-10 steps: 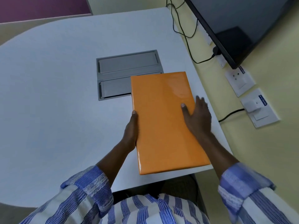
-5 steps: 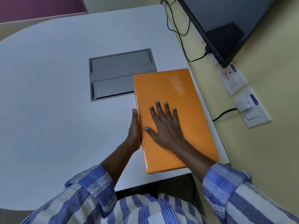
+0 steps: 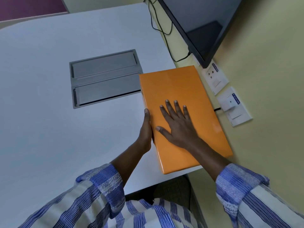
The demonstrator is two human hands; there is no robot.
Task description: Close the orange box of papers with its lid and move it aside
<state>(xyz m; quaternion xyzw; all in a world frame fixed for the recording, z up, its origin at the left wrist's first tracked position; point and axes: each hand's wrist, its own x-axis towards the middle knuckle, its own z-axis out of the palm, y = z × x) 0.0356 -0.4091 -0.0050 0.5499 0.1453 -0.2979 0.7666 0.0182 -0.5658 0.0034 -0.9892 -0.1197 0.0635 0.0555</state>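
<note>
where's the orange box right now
In the head view the orange box lies closed at the table's right edge, beside the grey cable hatch, right hand flat on top and left hand against its left side.

Right hand lies flat, fingers spread; left hand stands on edge, fingers straight

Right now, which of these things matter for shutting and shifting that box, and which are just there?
In the job: orange box, closed; right hand flat on top; left hand at its side.

Just there: table, grey hatch, monitor, wall sockets, cables.
</note>
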